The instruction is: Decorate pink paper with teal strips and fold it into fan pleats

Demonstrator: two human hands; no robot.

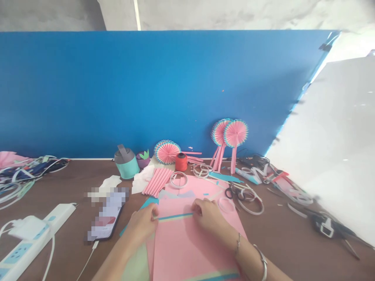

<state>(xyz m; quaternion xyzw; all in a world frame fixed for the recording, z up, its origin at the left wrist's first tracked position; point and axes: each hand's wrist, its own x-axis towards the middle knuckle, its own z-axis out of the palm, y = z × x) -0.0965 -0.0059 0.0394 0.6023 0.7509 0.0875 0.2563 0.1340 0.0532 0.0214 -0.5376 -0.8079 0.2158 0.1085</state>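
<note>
A sheet of pink paper (181, 242) lies in front of me, with a thin blue and cream strip (175, 216) running across its upper part and another near its lower edge. My left hand (144, 223) has its fingers curled and closed at the sheet's left edge, by one end of the strip. Over the right part of the strip, my right hand (208, 214) is bent with its fingertips pressed together on the paper; the exact grip is partly hidden. Beneath this sheet are more pink, green and blue sheets.
Behind the paper stand a pleated pink piece (157, 182), a red thread spool (181, 162), tape rolls (178, 180) and scissors (231, 192). Finished round paper fans (236, 133) lean on the blue partition (164, 89). Leftward are a phone (109, 214), a teal cup (128, 166) and a power strip (38, 238).
</note>
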